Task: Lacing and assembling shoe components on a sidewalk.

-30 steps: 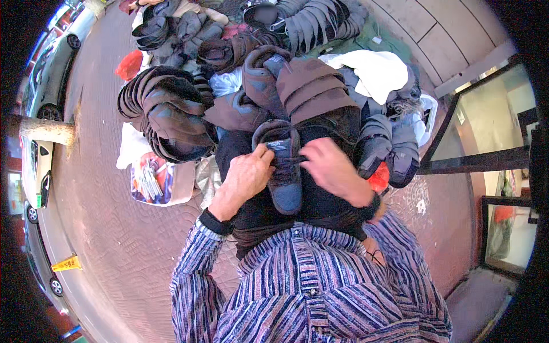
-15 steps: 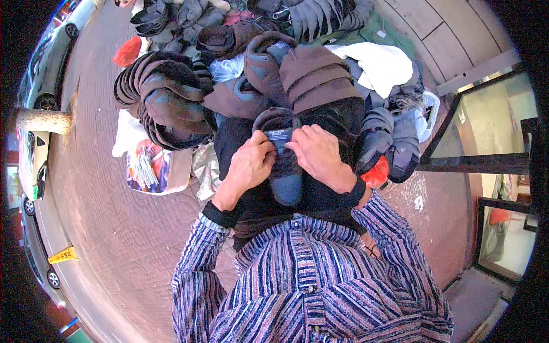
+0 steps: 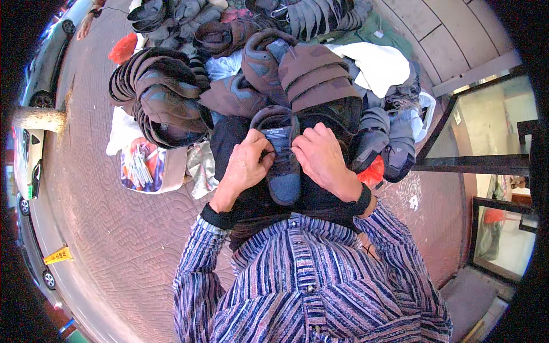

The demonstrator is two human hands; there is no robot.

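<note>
A dark blue-grey shoe upper (image 3: 285,187) lies across my lap, its rounded toe toward me and its collar away. Light printing marks its tongue (image 3: 278,136). My left hand (image 3: 247,163) is closed at the upper's left edge, thumb and fingers pinched beside the tongue. On the opposite edge my right hand (image 3: 323,155) pinches with its fingertips, knuckles raised. Any lace or thread between the fingers is too small to make out. Just beyond my knees sit stacked brown shoe uppers (image 3: 317,77), and a further nested bundle (image 3: 166,97) stands to the left.
Thin white sticks fill a printed bag (image 3: 137,166) on the brick pavement at left. Grey shoe uppers (image 3: 397,148) and a white cloth (image 3: 377,66) lie at right, near a glass door frame (image 3: 469,164). Parked cars (image 3: 48,63) and a tree trunk (image 3: 40,119) line the far left.
My right hand has moved slightly right and down, away from the tongue's middle. The left hand stays almost in place. Another person's hand has come into view at the top left.
</note>
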